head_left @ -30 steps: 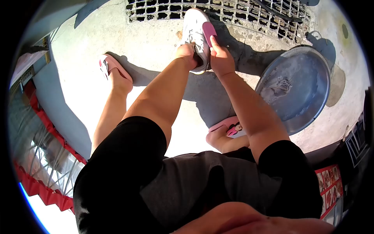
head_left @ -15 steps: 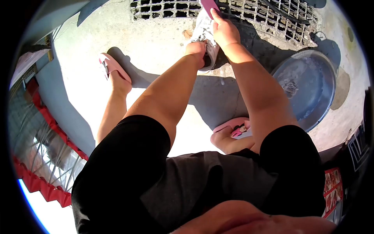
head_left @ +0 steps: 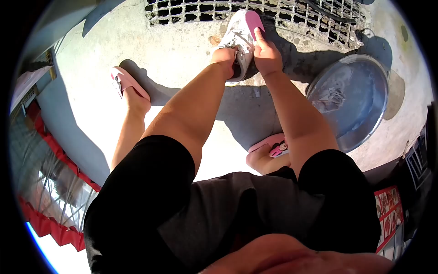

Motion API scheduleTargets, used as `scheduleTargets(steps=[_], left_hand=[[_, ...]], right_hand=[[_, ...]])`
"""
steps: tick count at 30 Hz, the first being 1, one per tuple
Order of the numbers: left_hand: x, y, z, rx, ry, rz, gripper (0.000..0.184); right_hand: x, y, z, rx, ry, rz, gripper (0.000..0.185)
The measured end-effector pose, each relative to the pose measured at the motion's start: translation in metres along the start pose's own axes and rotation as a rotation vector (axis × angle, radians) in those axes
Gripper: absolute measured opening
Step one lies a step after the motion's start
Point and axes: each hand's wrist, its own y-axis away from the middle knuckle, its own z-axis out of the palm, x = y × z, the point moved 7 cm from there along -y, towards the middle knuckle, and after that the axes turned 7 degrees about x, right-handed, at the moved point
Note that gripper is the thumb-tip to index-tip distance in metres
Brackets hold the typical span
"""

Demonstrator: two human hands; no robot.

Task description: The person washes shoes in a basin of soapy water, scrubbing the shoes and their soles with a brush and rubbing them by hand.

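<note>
Out in front of me, a white sneaker [head_left: 237, 36] is held with its toe pointing away, over the concrete. My left hand [head_left: 225, 59] is closed around its heel and ankle opening on the left side. In my right hand [head_left: 268, 57] is a pink scrubbing brush [head_left: 253, 23], lying along the right side of the shoe's toe. The fingers wrap its near end, with one finger stretched along its back. Any bristles are hidden against the shoe.
A grey-blue basin [head_left: 365, 109] with water stands at the right, a white stringy bundle [head_left: 331, 98] inside it. A metal drain grate [head_left: 191, 11] crosses the far side. My feet wear pink slippers [head_left: 132, 84]. Red-trimmed clear sheeting [head_left: 59, 160] hangs at the left.
Both hands and the sneaker have shifted slightly. The brush has come back toward me, from beyond the toe to alongside it. More of the toe now shows.
</note>
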Motion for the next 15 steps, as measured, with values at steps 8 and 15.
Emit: scheduleTargets(steps=[8, 15], left_hand=[[0.01, 0.026, -0.009, 0.197, -0.218, 0.086, 0.039], [0.008, 0.007, -0.001, 0.058, -0.134, 0.156, 0.039]], right_hand=[[-0.031, -0.07, 0.003, -0.018, 0.114, 0.036, 0.044], [0.016, 0.041, -0.012, -0.219, 0.159, 0.004, 0.052]])
